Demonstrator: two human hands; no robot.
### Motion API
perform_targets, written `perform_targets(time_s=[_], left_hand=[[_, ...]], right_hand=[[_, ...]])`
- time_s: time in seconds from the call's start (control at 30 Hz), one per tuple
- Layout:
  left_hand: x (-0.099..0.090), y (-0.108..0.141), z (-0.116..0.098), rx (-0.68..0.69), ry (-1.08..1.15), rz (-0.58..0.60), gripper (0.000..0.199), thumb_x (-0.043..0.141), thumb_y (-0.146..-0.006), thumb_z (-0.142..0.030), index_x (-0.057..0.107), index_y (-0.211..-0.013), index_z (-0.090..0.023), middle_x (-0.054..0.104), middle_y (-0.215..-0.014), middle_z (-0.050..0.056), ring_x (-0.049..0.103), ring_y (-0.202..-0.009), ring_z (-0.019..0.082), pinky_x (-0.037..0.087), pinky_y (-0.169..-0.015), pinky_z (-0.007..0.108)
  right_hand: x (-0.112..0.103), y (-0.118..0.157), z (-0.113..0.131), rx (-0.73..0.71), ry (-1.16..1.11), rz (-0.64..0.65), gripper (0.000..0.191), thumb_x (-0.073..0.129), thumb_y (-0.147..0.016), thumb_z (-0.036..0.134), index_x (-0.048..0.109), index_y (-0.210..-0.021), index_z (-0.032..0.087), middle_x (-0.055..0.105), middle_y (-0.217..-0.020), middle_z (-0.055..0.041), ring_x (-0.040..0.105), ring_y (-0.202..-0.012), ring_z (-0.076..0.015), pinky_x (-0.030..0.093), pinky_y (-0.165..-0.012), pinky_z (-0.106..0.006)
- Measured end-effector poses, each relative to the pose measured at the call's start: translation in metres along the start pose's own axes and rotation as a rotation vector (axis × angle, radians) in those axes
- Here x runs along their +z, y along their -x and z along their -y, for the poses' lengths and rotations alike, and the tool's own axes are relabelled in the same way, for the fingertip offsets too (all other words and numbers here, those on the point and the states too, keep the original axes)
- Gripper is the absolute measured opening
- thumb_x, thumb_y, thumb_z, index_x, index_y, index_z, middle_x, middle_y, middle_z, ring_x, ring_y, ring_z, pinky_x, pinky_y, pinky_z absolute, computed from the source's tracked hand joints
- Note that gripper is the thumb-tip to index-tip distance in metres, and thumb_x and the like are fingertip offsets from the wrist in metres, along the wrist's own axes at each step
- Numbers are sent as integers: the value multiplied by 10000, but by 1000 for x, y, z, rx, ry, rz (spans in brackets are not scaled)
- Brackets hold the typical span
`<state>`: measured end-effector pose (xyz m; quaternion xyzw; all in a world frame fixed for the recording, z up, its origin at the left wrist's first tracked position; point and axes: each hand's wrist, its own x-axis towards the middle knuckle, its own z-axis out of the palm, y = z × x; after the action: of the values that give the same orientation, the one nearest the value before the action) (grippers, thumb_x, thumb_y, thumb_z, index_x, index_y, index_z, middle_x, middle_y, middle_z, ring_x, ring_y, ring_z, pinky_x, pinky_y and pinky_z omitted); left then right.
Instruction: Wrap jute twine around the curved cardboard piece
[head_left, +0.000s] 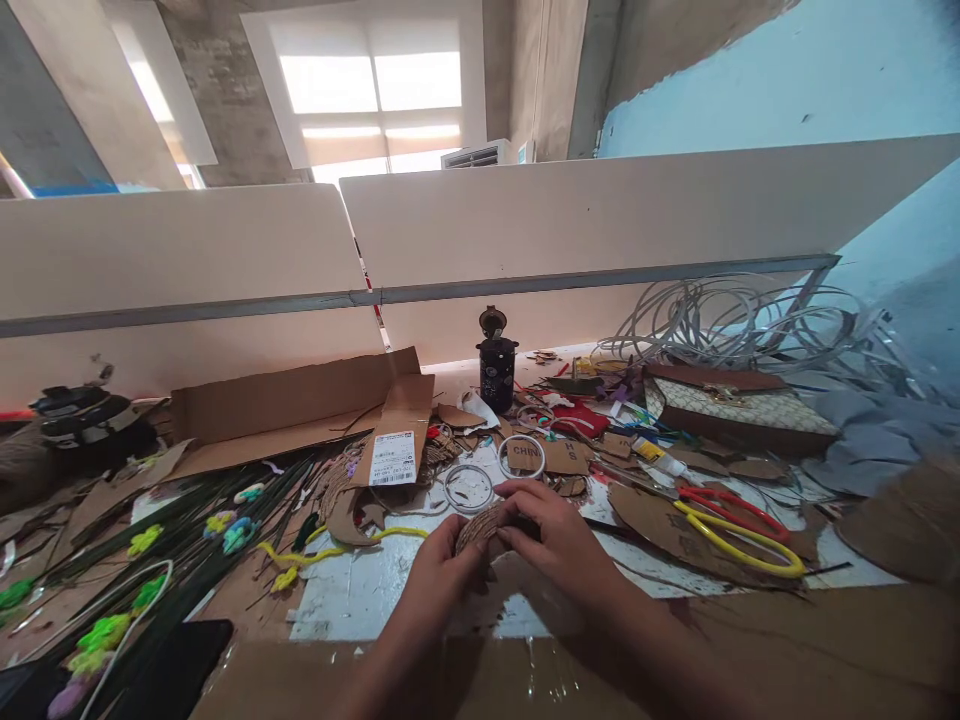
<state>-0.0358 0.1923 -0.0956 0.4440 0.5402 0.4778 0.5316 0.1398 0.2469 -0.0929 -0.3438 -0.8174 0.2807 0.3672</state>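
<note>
Close in front of me, both hands are pinched around a small brown ribbed piece (480,526) that looks like coiled twine or cardboard; its exact kind is unclear. My left hand (446,560) grips its left end with thumb and fingers. On the other end, my right hand (551,535) has its fingers bent over the piece, partly covering it. Just beyond the fingertips lie two rings, a white ring (521,457) and a paler ring (468,488). A yellow fuzzy stem (337,549) lies left of my left hand.
Scissors with red and yellow handles (739,530) rest on cardboard at right. A dark open-lidded cup (496,370) stands at the back. Farther right are a handbag (739,408) and coiled clear tubing (705,320). Cardboard with a label (393,458) and yarn flowers (240,533) lie left.
</note>
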Motion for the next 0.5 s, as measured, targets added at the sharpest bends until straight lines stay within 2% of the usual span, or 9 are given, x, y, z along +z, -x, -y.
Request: perform_targets(time_s=[0.27, 0.5], left_hand=[[2, 1, -1, 6, 23, -2, 343, 756, -686, -462, 579, -795, -189, 612, -608, -22, 528, -499, 126, 392, -490, 228], [2, 1, 1, 29, -67, 27, 326, 729, -742, -464, 585, -836, -187, 635, -665, -10, 570, -547, 144, 435, -530, 240]], right_hand=[[0, -2, -2, 27, -33, 5, 122, 613, -804, 79, 607, -795, 200, 664, -1189, -103, 614, -1129, -267, 455, -953, -421], [2, -4, -5, 163, -158, 10, 154, 606, -773, 117, 585, -895, 208, 647, -879, -27, 603, -836, -212, 467, -762, -335]])
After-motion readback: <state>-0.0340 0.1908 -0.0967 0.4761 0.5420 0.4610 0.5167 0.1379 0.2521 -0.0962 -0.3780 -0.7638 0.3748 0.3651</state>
